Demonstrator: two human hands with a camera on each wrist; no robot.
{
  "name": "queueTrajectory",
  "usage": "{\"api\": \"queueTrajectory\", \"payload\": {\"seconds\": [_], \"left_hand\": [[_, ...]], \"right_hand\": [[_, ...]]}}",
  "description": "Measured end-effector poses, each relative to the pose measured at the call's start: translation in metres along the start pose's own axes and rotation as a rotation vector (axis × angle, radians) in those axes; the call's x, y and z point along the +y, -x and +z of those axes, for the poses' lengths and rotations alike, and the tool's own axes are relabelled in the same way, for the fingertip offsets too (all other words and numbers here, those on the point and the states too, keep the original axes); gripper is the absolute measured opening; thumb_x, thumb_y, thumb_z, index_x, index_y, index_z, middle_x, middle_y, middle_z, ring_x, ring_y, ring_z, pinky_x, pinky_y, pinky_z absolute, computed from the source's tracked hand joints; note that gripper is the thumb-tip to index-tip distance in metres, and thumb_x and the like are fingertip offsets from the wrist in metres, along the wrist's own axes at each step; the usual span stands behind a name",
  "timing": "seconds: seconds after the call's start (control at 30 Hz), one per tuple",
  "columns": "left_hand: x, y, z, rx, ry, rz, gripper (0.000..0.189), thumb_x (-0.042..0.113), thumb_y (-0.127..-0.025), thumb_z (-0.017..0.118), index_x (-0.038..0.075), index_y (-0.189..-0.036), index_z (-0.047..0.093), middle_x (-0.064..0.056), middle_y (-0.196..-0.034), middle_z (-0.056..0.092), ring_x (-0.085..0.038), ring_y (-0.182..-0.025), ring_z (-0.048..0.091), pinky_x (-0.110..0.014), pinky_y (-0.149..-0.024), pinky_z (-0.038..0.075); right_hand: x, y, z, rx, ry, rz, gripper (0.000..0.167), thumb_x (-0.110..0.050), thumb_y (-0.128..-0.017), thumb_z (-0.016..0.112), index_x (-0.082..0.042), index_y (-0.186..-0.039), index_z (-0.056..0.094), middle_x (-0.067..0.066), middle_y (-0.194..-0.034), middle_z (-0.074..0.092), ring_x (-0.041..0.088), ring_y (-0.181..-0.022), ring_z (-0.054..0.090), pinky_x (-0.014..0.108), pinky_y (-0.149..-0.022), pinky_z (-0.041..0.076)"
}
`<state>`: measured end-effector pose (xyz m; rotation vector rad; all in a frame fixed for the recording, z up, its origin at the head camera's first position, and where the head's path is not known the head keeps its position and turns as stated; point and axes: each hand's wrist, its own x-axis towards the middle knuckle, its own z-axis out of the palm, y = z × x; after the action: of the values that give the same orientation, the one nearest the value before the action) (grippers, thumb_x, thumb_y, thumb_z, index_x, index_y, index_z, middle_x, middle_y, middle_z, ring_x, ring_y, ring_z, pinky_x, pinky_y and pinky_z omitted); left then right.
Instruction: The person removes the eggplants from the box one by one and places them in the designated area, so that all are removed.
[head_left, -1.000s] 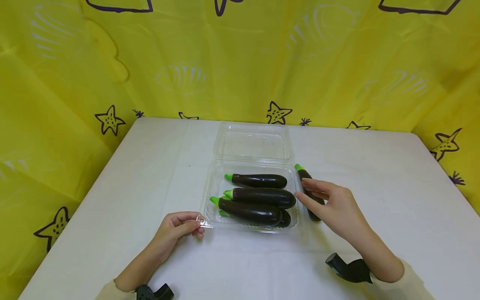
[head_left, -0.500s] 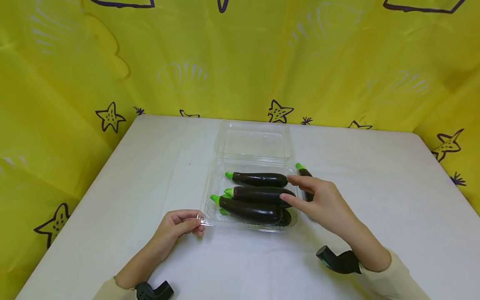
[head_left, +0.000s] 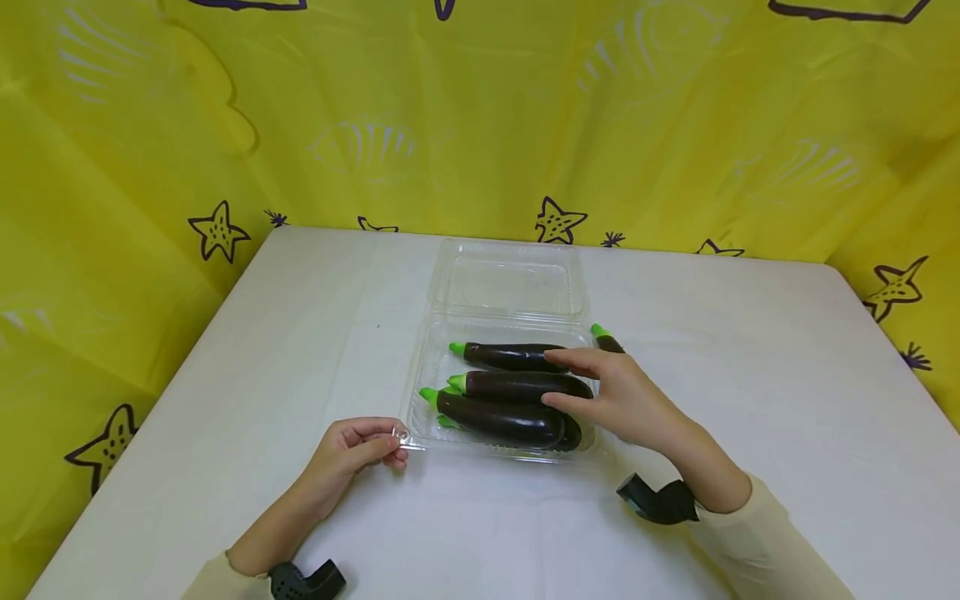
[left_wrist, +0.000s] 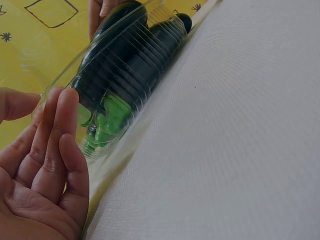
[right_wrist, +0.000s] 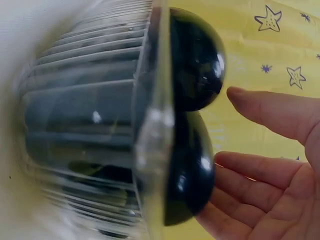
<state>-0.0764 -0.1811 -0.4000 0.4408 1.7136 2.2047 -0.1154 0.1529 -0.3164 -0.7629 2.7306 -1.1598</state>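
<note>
A clear plastic clamshell box (head_left: 498, 454) lies with its lid (head_left: 510, 279) folded back. Several dark eggplants with green stems are in its base, among them a rear eggplant (head_left: 502, 357), a middle eggplant (head_left: 517, 387) and a front eggplant (head_left: 498, 419). My left hand (head_left: 341, 462) pinches the box's near left corner between thumb and fingers. Over the right end of the eggplants, my right hand (head_left: 622, 396) has its thumb and fingers spread apart. In the right wrist view its fingertips (right_wrist: 235, 159) are close to the rounded eggplant ends; whether they touch is unclear.
Another eggplant (head_left: 607, 338) lies on the white table (head_left: 330, 333), right of the box and mostly hidden by my right hand. A yellow patterned cloth (head_left: 480, 125) hangs behind the table and along its sides.
My right hand has moved left, from beside the eggplant on the table to over the eggplants in the box. The left hand keeps its pinch on the corner.
</note>
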Motion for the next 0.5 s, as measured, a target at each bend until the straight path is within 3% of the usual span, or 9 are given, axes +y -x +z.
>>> {"api": "queueTrajectory", "payload": {"seconds": [0.5], "left_hand": [[-0.001, 0.000, 0.000, 0.006, -0.012, -0.003, 0.030, -0.005, -0.089, 0.050, -0.031, -0.102, 0.043, -0.003, -0.082, 0.066, -0.011, -0.073, 0.063, -0.026, -0.068, 0.054]], "right_hand": [[0.003, -0.012, 0.009, -0.047, 0.065, -0.008, 0.049, -0.023, -0.080, 0.072, 0.003, -0.119, 0.058, 0.013, -0.118, 0.059, 0.028, -0.111, 0.053, 0.044, -0.089, 0.045]]}}
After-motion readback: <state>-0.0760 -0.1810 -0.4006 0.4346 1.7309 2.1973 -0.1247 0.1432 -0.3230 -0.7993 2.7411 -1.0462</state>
